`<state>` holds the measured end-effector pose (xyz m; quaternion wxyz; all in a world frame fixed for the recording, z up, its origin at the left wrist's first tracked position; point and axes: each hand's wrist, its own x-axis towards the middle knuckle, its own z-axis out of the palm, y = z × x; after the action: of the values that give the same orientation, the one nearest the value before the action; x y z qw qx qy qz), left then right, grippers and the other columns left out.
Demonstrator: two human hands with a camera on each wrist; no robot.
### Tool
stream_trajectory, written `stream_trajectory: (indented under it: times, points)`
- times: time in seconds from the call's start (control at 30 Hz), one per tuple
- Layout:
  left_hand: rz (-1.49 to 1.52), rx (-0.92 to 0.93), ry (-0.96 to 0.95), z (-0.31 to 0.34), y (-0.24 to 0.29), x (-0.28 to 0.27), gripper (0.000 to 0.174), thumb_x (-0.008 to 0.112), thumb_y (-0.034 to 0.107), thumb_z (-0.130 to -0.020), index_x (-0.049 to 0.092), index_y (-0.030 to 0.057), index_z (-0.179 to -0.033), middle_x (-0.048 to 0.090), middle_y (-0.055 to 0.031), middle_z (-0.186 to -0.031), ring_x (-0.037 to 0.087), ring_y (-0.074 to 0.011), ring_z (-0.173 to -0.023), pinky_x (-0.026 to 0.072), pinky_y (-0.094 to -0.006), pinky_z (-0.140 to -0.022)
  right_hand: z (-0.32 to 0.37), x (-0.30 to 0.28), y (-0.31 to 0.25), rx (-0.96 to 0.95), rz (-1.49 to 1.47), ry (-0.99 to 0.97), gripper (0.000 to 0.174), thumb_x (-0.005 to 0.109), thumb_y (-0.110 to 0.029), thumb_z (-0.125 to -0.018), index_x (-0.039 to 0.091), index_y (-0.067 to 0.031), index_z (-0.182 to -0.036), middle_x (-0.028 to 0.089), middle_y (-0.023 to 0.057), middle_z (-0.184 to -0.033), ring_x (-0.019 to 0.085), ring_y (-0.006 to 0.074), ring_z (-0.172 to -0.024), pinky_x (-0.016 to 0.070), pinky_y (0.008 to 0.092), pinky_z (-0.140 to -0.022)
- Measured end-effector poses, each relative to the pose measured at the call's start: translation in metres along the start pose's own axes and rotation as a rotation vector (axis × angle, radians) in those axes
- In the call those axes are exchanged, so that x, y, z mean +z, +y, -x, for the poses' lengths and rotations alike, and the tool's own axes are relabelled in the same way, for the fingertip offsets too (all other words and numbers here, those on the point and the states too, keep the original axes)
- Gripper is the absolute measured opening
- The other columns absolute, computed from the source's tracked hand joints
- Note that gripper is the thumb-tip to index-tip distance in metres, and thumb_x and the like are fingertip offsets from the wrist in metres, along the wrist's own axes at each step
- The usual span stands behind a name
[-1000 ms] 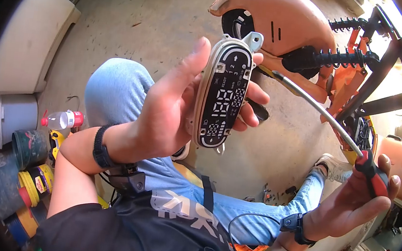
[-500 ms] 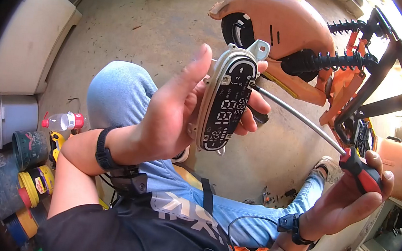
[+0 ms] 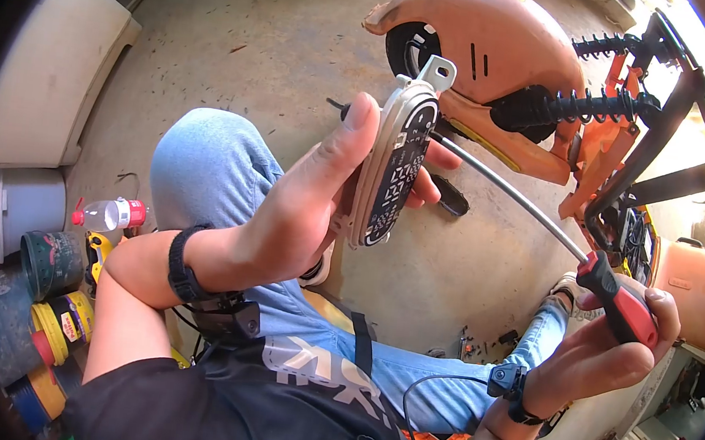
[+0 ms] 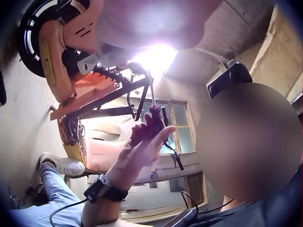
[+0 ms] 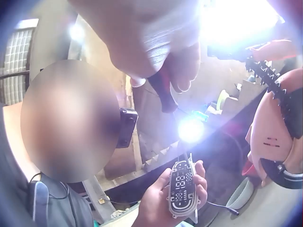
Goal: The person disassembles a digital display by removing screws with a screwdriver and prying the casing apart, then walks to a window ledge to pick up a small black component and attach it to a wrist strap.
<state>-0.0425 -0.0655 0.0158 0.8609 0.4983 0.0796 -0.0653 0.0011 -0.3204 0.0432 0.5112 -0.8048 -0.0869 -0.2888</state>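
Two bare hands worked above a concrete floor, the left hand (image 3: 299,206) curled round an oblong display panel (image 3: 393,173), with its thumb along the left side and fingertips emerging at the right edge. The panel was held up before the seated person, tilted, its dark face of white digits turned to the right and a pale mounting tab (image 3: 441,74) at its far end. At right, the right hand (image 3: 598,358) gripped the handle of a red-and-black screwdriver (image 3: 598,274), whose shaft slanted far and left to the panel's right edge; whether the tip was seated in a screw could not be told. A black strap (image 3: 183,265) circled the left wrist. Just beyond the left fingers, an oblong black piece (image 3: 453,198) lay on the floor. Near and left was a knee in pale blue denim (image 3: 210,151). Farther left, a bottle with a red cap (image 3: 109,213) lay near a dark bucket (image 3: 51,266), with a white cabinet (image 3: 48,76) beyond. Far and right, orange bodywork (image 3: 504,52) lay alongside black coil-spring shock absorbers (image 3: 608,105).
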Motion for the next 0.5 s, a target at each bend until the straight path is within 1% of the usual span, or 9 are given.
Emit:
stream_trajectory:
  times: [0.13, 0.2, 0.23, 0.27, 0.33, 0.37, 0.43, 0.47, 0.5]
  points:
    - [-0.089, -0.007, 0.015, -0.001, -0.003, -0.002, 0.079, 0.023, 0.068, -0.102, 0.058, 0.0025, -0.128, 0.064, -0.006, -0.11, 0.056, -0.0117, -0.102, 0.0414, -0.0276, -0.095, 0.001, -0.015, 0.002, 0.085, -0.007, -0.053, 0.084, 0.046, -0.081, -0.086, 0.051, -0.0012, -0.112, 0.056, 0.0107, -0.082, 0.061, 0.0193, -0.072, 0.0544, 0.0302, -0.064]
    - [-0.12, -0.01, 0.015, -0.001, -0.004, -0.003, 0.079, 0.023, 0.068, -0.101, 0.059, 0.0026, -0.127, 0.064, -0.0053, -0.107, 0.055, -0.0114, -0.101, 0.0407, -0.0267, -0.094, 0.002, -0.02, 0.011, -0.022, 0.064, -0.092, 0.079, 0.052, -0.077, -0.088, 0.051, -0.0015, -0.112, 0.054, 0.0103, -0.087, 0.058, 0.0194, -0.075, 0.0527, 0.031, -0.066]
    - [-0.116, -0.016, 0.036, -0.002, -0.003, -0.003, 0.079, 0.024, 0.069, -0.101, 0.06, 0.0026, -0.126, 0.064, -0.0048, -0.104, 0.055, -0.0112, -0.1, 0.0402, -0.0261, -0.093, 0.002, -0.02, 0.01, -0.043, 0.037, -0.148, 0.075, 0.057, -0.073, -0.088, 0.051, -0.0018, -0.112, 0.053, 0.0091, -0.09, 0.057, 0.0199, -0.079, 0.0518, 0.0314, -0.067]
    - [-0.111, -0.022, 0.057, -0.002, -0.002, -0.002, 0.08, 0.025, 0.069, -0.101, 0.061, 0.0026, -0.125, 0.063, -0.0043, -0.101, 0.054, -0.011, -0.099, 0.0396, -0.0256, -0.092, 0.001, -0.019, 0.008, -0.043, 0.038, -0.147, 0.075, 0.057, -0.073, -0.088, 0.051, -0.0018, -0.112, 0.053, 0.0091, -0.09, 0.057, 0.0199, -0.079, 0.0518, 0.0314, -0.067]
    - [-0.126, -0.002, 0.065, -0.001, -0.001, -0.001, 0.079, 0.025, 0.069, -0.101, 0.061, 0.0027, -0.125, 0.063, -0.0044, -0.101, 0.054, -0.0109, -0.099, 0.0396, -0.0256, -0.091, -0.001, -0.014, 0.001, 0.028, 0.017, -0.183, 0.076, 0.06, -0.073, -0.085, 0.051, -0.0025, -0.112, 0.053, 0.0088, -0.092, 0.056, 0.019, -0.079, 0.0497, 0.0292, -0.064]
    - [-0.142, 0.019, 0.074, -0.001, -0.001, -0.001, 0.079, 0.026, 0.069, -0.101, 0.061, 0.0028, -0.124, 0.063, -0.0044, -0.101, 0.054, -0.0108, -0.098, 0.0395, -0.0257, -0.091, -0.001, -0.01, -0.003, 0.028, 0.018, -0.183, 0.076, 0.06, -0.073, -0.085, 0.051, -0.0025, -0.112, 0.053, 0.0088, -0.092, 0.056, 0.019, -0.079, 0.0497, 0.0292, -0.064]
    - [-0.135, 0.014, 0.065, -0.001, -0.002, -0.001, 0.079, 0.026, 0.07, -0.1, 0.062, 0.0031, -0.124, 0.063, -0.0043, -0.1, 0.053, -0.0108, -0.098, 0.0394, -0.0256, -0.091, -0.001, -0.003, -0.007, 0.111, -0.056, -0.101, 0.074, 0.06, -0.072, -0.086, 0.051, -0.0031, -0.112, 0.054, 0.0087, -0.092, 0.056, 0.017, -0.074, 0.0477, 0.026, -0.06]
    - [-0.129, 0.01, 0.055, -0.001, -0.002, -0.001, 0.08, 0.026, 0.071, -0.1, 0.062, 0.0033, -0.123, 0.063, -0.0042, -0.1, 0.053, -0.0107, -0.098, 0.0393, -0.0255, -0.091, -0.001, -0.005, -0.005, 0.111, -0.056, -0.102, 0.074, 0.06, -0.072, -0.086, 0.051, -0.0031, -0.112, 0.054, 0.0087, -0.092, 0.056, 0.017, -0.074, 0.0477, 0.026, -0.06]
    - [-0.128, 0.009, 0.056, -0.001, -0.002, -0.002, 0.08, 0.026, 0.071, -0.1, 0.062, 0.0033, -0.123, 0.063, -0.0042, -0.1, 0.053, -0.0107, -0.098, 0.0393, -0.0255, -0.091, 0.0, -0.009, -0.002, 0.115, -0.117, -0.134, 0.072, 0.06, -0.071, -0.086, 0.052, -0.0037, -0.111, 0.054, 0.0085, -0.092, 0.056, 0.0158, -0.071, 0.046, 0.024, -0.057]
